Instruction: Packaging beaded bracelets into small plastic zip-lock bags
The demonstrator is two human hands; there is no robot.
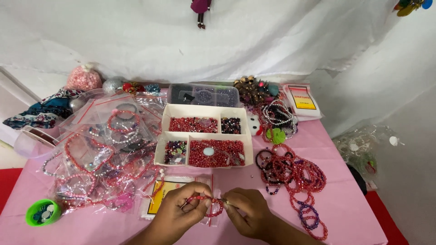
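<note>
your left hand [181, 211] and right hand [247, 213] both pinch a red bead bracelet [210, 203] low over the pink worktop [354, 199], just in front of the white bead tray [203, 136]. the beads already form a small loop; the ends between your fingertips look not yet joined, though the closure is hidden

Left hand [179, 208] and right hand [247, 211] pinching a red bead strand [205, 203] together over a pink cloth [354, 181]. Just behind, a white tray [204, 110] of red and dark beads. Bagged bracelets [102, 149] at left, loose red bracelets [295, 174] at right, green cup [42, 212] near left edge.
</note>
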